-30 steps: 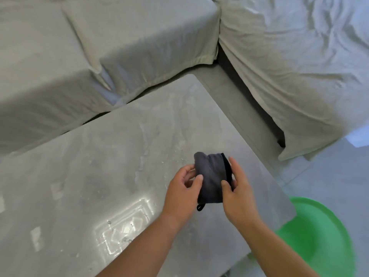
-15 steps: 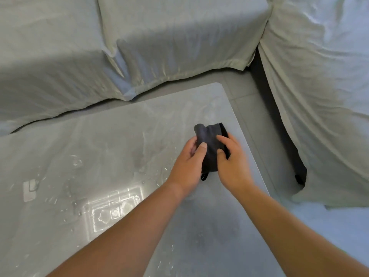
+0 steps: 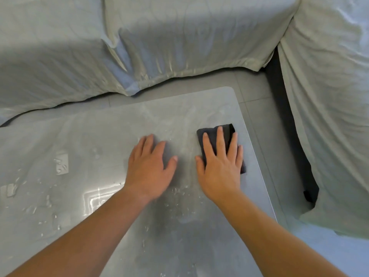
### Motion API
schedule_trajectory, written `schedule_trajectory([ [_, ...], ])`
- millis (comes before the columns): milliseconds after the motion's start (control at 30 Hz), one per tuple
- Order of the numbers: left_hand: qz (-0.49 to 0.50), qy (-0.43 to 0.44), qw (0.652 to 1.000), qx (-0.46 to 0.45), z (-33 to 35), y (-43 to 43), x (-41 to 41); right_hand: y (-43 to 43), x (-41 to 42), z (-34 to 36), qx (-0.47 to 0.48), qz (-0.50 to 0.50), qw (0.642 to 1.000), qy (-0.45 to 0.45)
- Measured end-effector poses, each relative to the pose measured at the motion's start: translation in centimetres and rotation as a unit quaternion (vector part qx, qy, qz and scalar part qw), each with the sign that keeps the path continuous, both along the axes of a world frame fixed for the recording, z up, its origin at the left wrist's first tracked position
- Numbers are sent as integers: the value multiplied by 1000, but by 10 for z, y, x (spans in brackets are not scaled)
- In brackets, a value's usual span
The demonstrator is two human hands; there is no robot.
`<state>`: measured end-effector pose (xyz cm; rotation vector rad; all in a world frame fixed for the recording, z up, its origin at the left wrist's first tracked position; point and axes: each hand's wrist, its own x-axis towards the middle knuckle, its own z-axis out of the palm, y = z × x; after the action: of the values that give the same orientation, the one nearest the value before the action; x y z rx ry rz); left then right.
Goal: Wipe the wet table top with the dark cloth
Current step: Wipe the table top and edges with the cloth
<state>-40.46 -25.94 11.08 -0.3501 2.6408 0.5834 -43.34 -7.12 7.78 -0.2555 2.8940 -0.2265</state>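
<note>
The grey table top [image 3: 83, 136] fills the lower left and centre, with water drops and streaks across it. A folded dark cloth [image 3: 211, 136] lies flat near the table's far right corner. My right hand [image 3: 220, 166] presses down on the cloth with fingers spread, covering its near half. My left hand [image 3: 148, 168] rests flat on the bare wet table just left of the cloth, fingers apart, holding nothing.
A sofa draped in pale grey sheets [image 3: 159, 41] wraps around the far and right sides of the table. A strip of grey tiled floor [image 3: 257, 86] separates them. The table's right edge [image 3: 259, 168] runs close beside my right hand.
Both hands held the cloth in the air before. Now the cloth lies on the table under my right hand, and my left hand has let go and rests flat on the table.
</note>
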Motion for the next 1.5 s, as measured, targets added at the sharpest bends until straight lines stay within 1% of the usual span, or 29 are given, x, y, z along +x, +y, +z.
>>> schedule_trajectory([
  [133, -24, -13, 1000, -9, -8, -4, 14, 23, -44, -9, 13, 103, 995, 2],
  [200, -25, -7, 1000, -1, -12, -5, 17, 27, -85, -10, -6, 69, 998, 2],
  [267, -34, -1, 999, -5, -16, -5, 18, 13, -120, -11, -21, -9, 1000, 2],
  [333, -42, 6, 999, -15, -18, -5, 19, -11, -123, -12, -25, -41, 999, 8],
  [367, -44, 9, 999, -17, -18, -5, 20, -19, -112, -14, -29, -14, 999, 18],
  [467, -54, 17, 998, -19, -18, -5, 22, -13, -63, -10, -27, 176, 984, 28],
  [533, -64, 20, 997, -26, -19, -6, 24, 2, -76, -8, -27, 220, 975, 18],
  [567, -66, 23, 997, -27, -20, -7, 25, 4, -94, -9, -22, 199, 980, 18],
  [667, -56, 36, 998, -12, -23, -7, 26, -18, -150, -11, -17, 49, 998, 21],
  [700, -54, 40, 998, -4, -24, -7, 26, -30, -153, -11, -19, 20, 999, 22],
  [733, -53, 42, 998, 4, -25, -8, 27, -40, -148, -13, -20, 20, 999, 28],
  [767, -51, 43, 998, 11, -25, -8, 28, -46, -133, -15, -25, 57, 997, 37],
  [800, -49, 43, 998, 17, -25, -9, 28, -45, -112, -16, -23, 123, 991, 40],
  [867, -47, 43, 998, 23, -25, -9, 28, -26, -77, -14, -8, 262, 964, 37],
  [900, -47, 42, 998, 26, -25, -9, 28, -13, -75, -13, 0, 305, 952, 29],
  [933, -46, 43, 998, 28, -25, -9, 28, -2, -85, -12, 4, 317, 948, 27],
  [967, -46, 44, 998, 29, -25, -10, 28, 6, -99, -11, 7, 291, 957, 25],
  [1033, -49, 47, 997, 30, -26, -10, 28, 12, -130, -9, -1, 146, 989, 24],
  [1067, -50, 47, 997, 30, -27, -10, 29, 9, -136, -9, -7, 73, 997, 21],
  [1100, -49, 48, 997, 28, -28, -10, 30, 2, -130, -9, -8, 31, 999, 24],
  [1133, -48, 49, 997, 25, -29, -10, 30, -4, -115, -12, -6, 27, 999, 35],
  [1167, -47, 50, 997, 24, -28, -10, 30, -8, -93, -13, -10, 60, 997, 39],
  [1233, -46, 48, 997, 30, -27, -9, 29, 1, -50, -10, -4, 172, 985, 25],
  [1300, -50, 44, 997, 35, -27, -10, 28, 20, -46, -7, 9, 253, 967, 6],
  [1333, -52, 43, 997, 35, -27, -11, 29, 26, -58, -7, 16, 251, 968, 4],
  [1367, -54, 43, 997, 32, -27, -12, 29, 26, -72, -7, 21, 215, 976, 3],
  [1433, -55, 44, 997, 29, -28, -12, 30, 17, -93, -9, 14, 85, 996, 6],
  [1467, -54, 44, 997, 26, -29, -11, 30, 7, -92, -10, 5, 37, 999, 11],
  [1500, -54, 44, 997, 21, -30, -11, 30, -2, -81, -11, 4, 19, 1000, 20],
])
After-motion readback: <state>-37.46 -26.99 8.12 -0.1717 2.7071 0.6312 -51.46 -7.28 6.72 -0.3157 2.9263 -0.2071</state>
